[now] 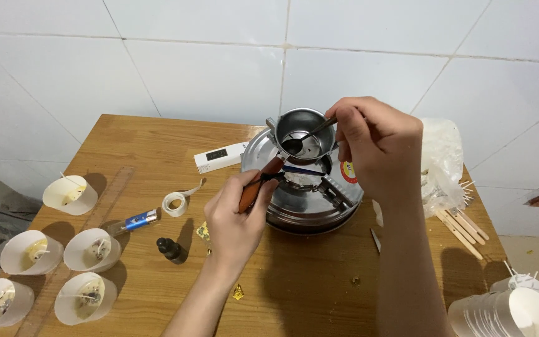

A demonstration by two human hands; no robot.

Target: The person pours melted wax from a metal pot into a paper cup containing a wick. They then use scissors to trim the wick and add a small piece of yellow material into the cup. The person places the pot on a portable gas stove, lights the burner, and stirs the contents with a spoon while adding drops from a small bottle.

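A small steel pot [301,132] sits on a round steel stove [310,206] near the table's far edge. My left hand [235,215] grips the pot's brown wooden handle [254,187]. My right hand [375,146] holds a metal spoon [307,138] whose bowl dips inside the pot. The pot's inside looks shiny; what it holds I cannot make out.
Several white paper cups with wicks [88,249] stand at the table's left. A roll of tape [174,203], a small dark dropper bottle [171,249], a blue lighter [133,221], a white digital thermometer [221,156] and a ruler [110,193] lie nearby. Wooden sticks [463,228], a plastic bag [441,162] and stacked cups [513,309] are at right.
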